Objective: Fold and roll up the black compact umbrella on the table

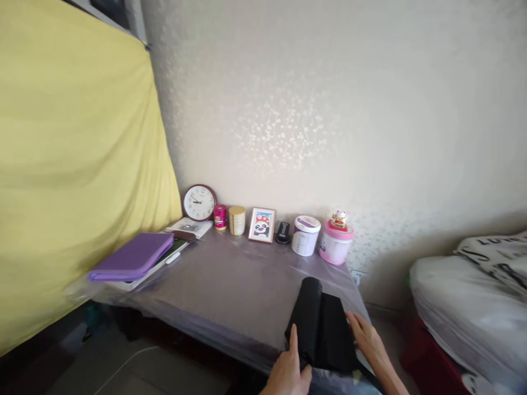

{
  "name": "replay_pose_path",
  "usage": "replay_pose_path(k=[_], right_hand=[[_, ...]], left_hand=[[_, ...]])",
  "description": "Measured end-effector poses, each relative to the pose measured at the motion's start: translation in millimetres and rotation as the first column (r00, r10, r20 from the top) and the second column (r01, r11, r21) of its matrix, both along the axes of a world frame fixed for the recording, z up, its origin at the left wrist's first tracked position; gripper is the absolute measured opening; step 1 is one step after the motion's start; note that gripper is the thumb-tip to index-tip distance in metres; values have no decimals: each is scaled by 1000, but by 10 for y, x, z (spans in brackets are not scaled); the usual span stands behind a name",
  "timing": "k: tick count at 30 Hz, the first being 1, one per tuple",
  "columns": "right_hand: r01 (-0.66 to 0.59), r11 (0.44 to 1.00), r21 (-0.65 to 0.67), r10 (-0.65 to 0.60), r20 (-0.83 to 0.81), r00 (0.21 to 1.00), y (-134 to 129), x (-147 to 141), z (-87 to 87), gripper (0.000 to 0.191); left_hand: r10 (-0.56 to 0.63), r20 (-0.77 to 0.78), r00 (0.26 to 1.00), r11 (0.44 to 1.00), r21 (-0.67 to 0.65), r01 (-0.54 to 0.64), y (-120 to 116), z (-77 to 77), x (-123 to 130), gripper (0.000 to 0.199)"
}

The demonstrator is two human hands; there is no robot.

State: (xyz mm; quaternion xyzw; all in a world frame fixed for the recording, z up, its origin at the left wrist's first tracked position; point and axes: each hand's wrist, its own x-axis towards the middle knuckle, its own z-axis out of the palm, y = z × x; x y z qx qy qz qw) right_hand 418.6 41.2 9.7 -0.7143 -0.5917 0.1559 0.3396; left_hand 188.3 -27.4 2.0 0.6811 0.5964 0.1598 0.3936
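A black, cloth-like piece [335, 329] lies at the right front corner of the table, its left side wound into a thick roll and its right side flat. My left hand [289, 368] grips the near end of the roll, index finger stretched along its side and thumb by the lower end. At the flat part's right edge, my right hand [368, 340] has its fingers closed on the material; the fingertips are partly hidden. A dark strip runs beneath my right wrist toward the bottom of the view.
Along the wall stand a round clock [200, 202], pink can [220, 218], yellow-lidded jar [237, 221], panda picture frame [262, 225], black object [282, 233], and two tubs, a figurine [340, 219] on one. A purple folder [132, 256] lies left. Bedding [465, 291] is at right.
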Motion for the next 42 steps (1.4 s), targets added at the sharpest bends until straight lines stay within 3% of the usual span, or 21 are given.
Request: replay_pose_path(k=[4,12,18,24,28,34,39,42], right_hand=[[-18,998,-60,17,-30,999,-108,-168,107,40],[-21,995,-102,29,86,996,-204,-288,92,37],[-80,983,-166,46,-195,980,-135,-337,169,40],[-126,992,-33,102,-404,909,-15,-633,341,45],[-178,984,14,166,-441,882,120,-874,289,42],[-195,978,-70,171,-258,951,263,-1107,126,29],[-189,972,-139,199,66,978,252,-1203,190,25],[-188,965,-183,216,151,965,213,-1250,252,23]], left_hand=[[4,66,998,1000,-2,-4,-16,-34,-4,76],[-13,122,992,1000,4,13,-16,-81,-4,77],[-18,126,992,1000,7,18,-12,-78,-5,76],[-13,91,996,999,-29,16,-21,-26,-4,77],[-11,31,999,1000,-20,12,-13,-39,12,76],[-5,-32,999,999,-40,3,-1,-13,37,76],[-7,-45,999,998,-60,4,10,31,31,77],[-10,-28,1000,999,-38,9,-10,-10,11,75]])
